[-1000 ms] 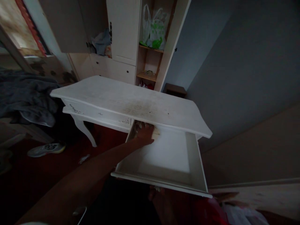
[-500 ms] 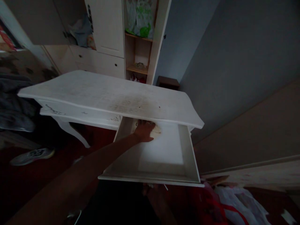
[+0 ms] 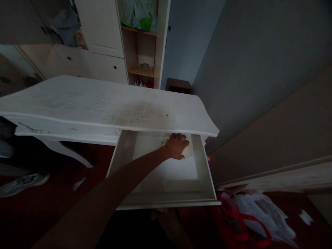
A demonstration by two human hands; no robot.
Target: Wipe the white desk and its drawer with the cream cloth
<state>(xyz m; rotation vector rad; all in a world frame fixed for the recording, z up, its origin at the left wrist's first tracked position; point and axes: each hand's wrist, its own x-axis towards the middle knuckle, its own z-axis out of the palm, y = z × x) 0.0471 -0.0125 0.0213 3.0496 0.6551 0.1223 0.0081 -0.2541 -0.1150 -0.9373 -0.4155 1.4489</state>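
Observation:
My left hand [image 3: 177, 146] reaches into the pulled-out drawer [image 3: 166, 204] of a white desk [image 3: 85, 100]. It presses a cream cloth [image 3: 188, 152] onto the drawer's bottom, near the back right corner. The fingers curve over the cloth and the thumb points toward the front. Below the drawer's front edge, in shadow, is my right hand [image 3: 166, 218]. The drawer panel and the dark hide most of its fingers, and I cannot make out what it touches. Dark smudges mark the desk top above the drawer.
A cabinet with open shelves [image 3: 142, 71] stands behind the desk, with plastic bags [image 3: 140, 17] on an upper shelf. A wall rises to the right. On the floor lie a red bag [image 3: 233, 221], a white plastic bag [image 3: 261, 211] and, at left, a shoe [image 3: 24, 183].
My left hand has slid the cloth rightward along the drawer's bottom, from the back left to the back right. The view has turned a little to the right. My right hand stays below the drawer.

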